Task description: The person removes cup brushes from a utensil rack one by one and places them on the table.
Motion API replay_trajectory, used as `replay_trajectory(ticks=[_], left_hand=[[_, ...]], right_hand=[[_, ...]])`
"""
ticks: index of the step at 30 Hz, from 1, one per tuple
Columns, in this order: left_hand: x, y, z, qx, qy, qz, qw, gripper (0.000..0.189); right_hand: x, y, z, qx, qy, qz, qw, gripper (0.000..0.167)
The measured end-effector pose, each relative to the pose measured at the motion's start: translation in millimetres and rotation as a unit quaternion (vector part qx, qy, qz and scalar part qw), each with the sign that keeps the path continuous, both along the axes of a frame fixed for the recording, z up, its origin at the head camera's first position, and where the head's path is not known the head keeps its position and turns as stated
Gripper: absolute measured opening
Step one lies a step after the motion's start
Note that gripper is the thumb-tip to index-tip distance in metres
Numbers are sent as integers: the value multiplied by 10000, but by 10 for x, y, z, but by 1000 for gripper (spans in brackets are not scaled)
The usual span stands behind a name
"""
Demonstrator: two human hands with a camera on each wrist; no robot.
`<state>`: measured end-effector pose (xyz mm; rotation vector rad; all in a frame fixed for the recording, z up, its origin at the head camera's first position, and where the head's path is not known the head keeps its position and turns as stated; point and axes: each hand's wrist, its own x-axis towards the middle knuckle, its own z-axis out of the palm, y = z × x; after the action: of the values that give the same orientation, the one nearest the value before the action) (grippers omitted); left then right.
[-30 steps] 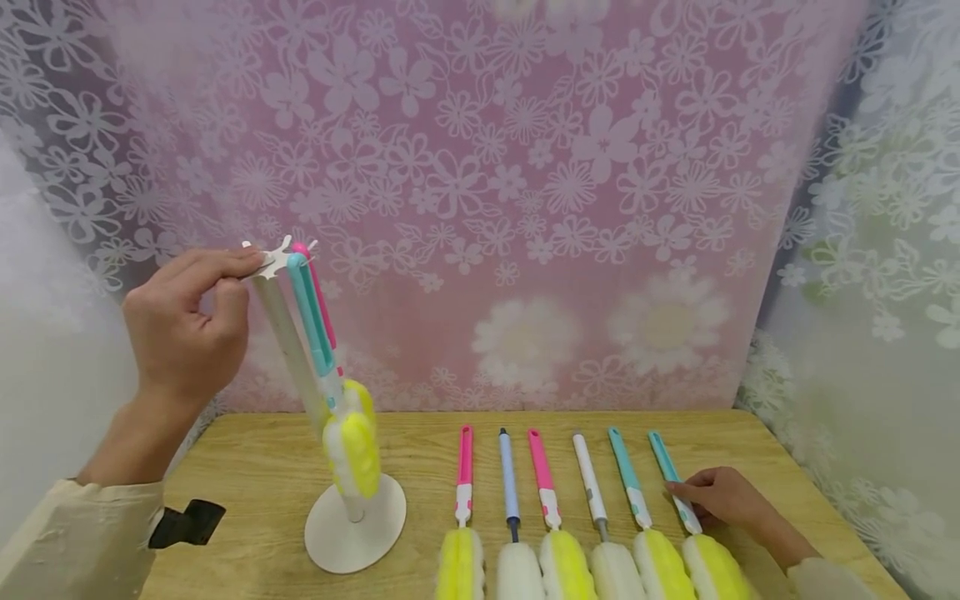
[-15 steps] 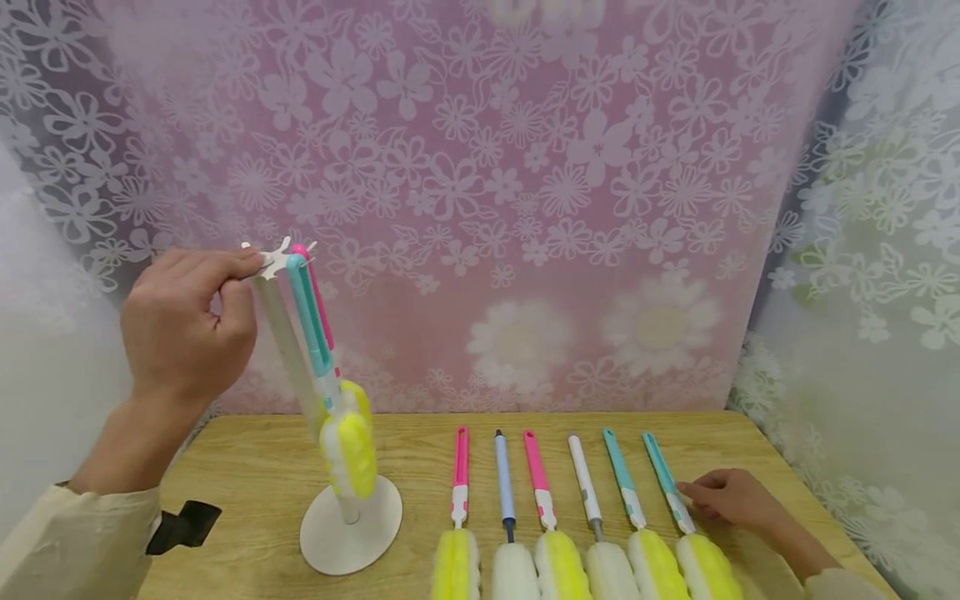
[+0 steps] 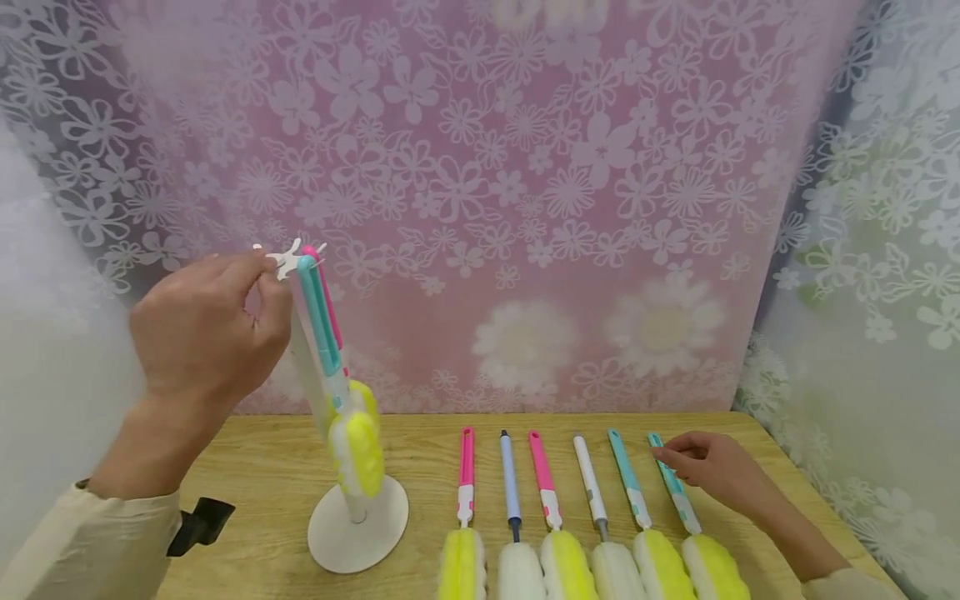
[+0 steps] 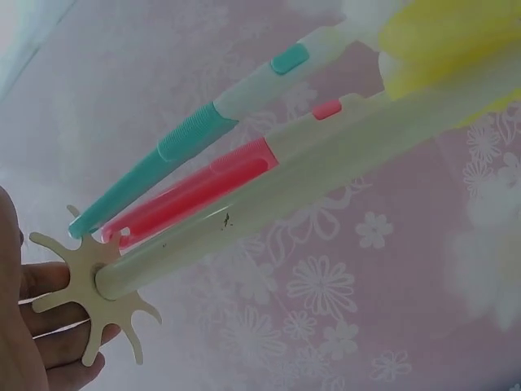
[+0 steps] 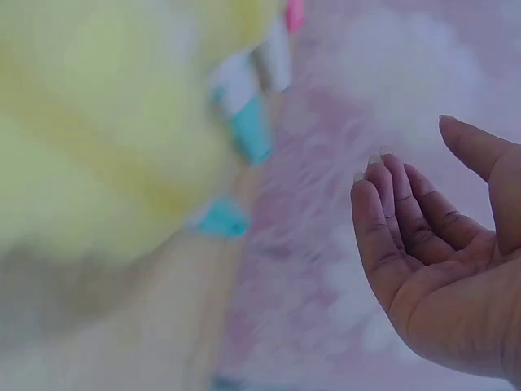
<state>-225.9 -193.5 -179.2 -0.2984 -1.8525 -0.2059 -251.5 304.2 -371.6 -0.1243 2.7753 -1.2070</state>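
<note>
At left stands a white hanging stand with a star-shaped hook top and round base. My left hand pinches the hook top at its edge. Two sponge cup brushes hang from it: a teal-handled one and a pink-handled one, their yellow-and-white heads low beside the pole. Over the upper handle of the rightmost teal cup brush, lying on the table, is my right hand. Its thumb and fingers stand apart in the right wrist view, nothing between them.
Left of that brush, several more cup brushes lie in a row on the wooden table, among them a pink one, a blue one and a white one. Flower-patterned curtain hangs behind the table's far edge.
My right hand has moved away from me along the rightmost teal brush, from its lower handle to its upper end. My left hand stays at the hook top, its wrist slightly further right.
</note>
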Motion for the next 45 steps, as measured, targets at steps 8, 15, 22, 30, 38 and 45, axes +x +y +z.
replay_trajectory(ticks=[8,15,22,30,38,45], left_hand=[[-2,17,-33,-7,1,217,9998,42],[-7,96,-26,-124,137,306,9994,33],[-23,150,-56,-251,238,555,9979,31],[-19,125,-5,-489,190,777,9956,33],[-41,156,7,-533,206,752,9955,33],[-39,122,-5,-545,191,805,9951,32]], right_hand=[[62,-750,309,-500,655,497,9954,44],[112,-1441,482,-1542,919,1045,9782,37],[75,-2170,591,-2305,1310,1480,9528,29],[-29,-2981,754,-2848,1791,1673,9267,32],[-81,-3396,878,-3142,2385,1704,9030,44],[-115,-3615,900,-3357,2476,1561,8953,32]])
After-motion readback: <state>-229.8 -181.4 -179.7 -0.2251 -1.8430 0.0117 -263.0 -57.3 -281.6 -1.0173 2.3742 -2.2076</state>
